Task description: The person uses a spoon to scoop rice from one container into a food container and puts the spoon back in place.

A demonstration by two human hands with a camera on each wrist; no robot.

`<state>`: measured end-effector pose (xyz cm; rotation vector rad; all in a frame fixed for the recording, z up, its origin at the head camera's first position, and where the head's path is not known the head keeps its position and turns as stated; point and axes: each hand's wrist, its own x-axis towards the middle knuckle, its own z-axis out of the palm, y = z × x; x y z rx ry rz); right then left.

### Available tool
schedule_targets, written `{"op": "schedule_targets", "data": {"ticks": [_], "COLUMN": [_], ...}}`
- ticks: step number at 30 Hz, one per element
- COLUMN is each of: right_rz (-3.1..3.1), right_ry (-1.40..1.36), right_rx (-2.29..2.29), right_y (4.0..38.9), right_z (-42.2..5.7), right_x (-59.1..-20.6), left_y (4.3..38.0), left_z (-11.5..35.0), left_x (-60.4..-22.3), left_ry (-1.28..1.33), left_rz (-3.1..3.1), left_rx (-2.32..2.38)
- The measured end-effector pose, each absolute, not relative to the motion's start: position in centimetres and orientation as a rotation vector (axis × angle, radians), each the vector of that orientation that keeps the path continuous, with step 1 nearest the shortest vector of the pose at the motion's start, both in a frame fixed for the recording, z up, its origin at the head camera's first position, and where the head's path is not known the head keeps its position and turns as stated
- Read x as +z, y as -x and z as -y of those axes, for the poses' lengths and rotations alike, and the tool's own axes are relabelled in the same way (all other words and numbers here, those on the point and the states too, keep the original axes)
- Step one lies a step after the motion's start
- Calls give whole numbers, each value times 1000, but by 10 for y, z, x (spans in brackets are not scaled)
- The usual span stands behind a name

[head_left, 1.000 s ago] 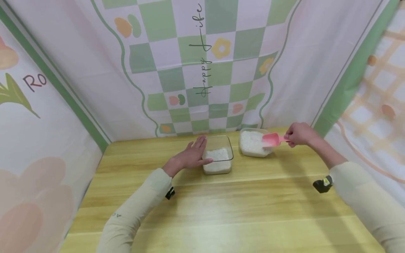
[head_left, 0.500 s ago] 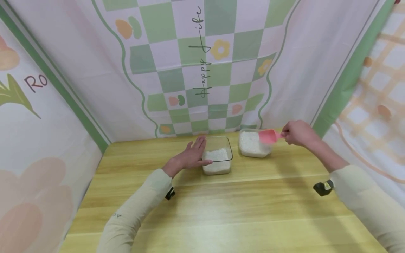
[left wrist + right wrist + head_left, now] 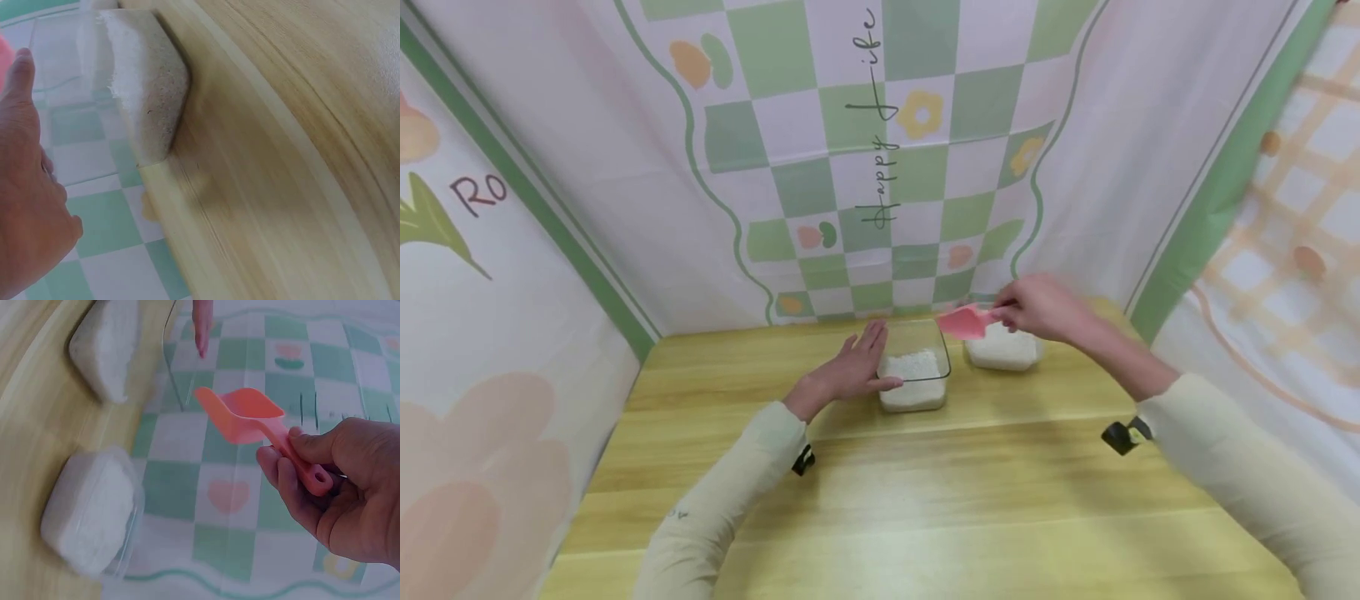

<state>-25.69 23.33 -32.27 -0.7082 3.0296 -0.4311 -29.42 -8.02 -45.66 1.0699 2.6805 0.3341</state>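
My right hand [image 3: 1048,310] pinches the handle of a pink scoop [image 3: 966,322] between thumb and fingers. In the head view the scoop's bowl overlaps the gap between two clear containers, close to the left one's upper right corner. That left container [image 3: 913,393] is tall, with a dark rim and a white grainy fill in its lower part. Against its left side rests my left hand [image 3: 850,367], fingers straight and thumb along the near rim. The right container [image 3: 1002,350], lower and filled with the same white grains, is partly hidden behind the right hand and scoop.
Both containers stand near the back edge of the wooden table [image 3: 880,500]. Directly behind hangs a green and white checked cloth [image 3: 917,175]. More printed cloth [image 3: 1285,250] closes off the right side, and another printed cloth [image 3: 490,333] the left.
My right hand has lifted the scoop out of the right container and moved it left, towards the left container. The left hand stays where it was.
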Motion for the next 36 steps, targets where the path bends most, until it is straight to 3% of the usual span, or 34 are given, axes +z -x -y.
{"op": "schedule_targets", "data": {"ticks": [7,19,29,36], "right_rz": [-2996,-2764,-2558,-2517], "right_ry": [1047,1256,1256,1321], "right_rx": [-224,358,-169,-304], "right_y": [267,276,295,285], "right_z": [-175,-120,-129,-143], "right_x": [-333,-377,-380,-376], "left_y": [293,288,289,290], "left_z": [77,68,68,73], "left_x": [-458,-457,-460,-464], "left_ry": [-1076,-1142,-1113,-1050], "left_rz": [-2693,-2692,-2697,-2697], "left_rx": [351,342,377,436]}}
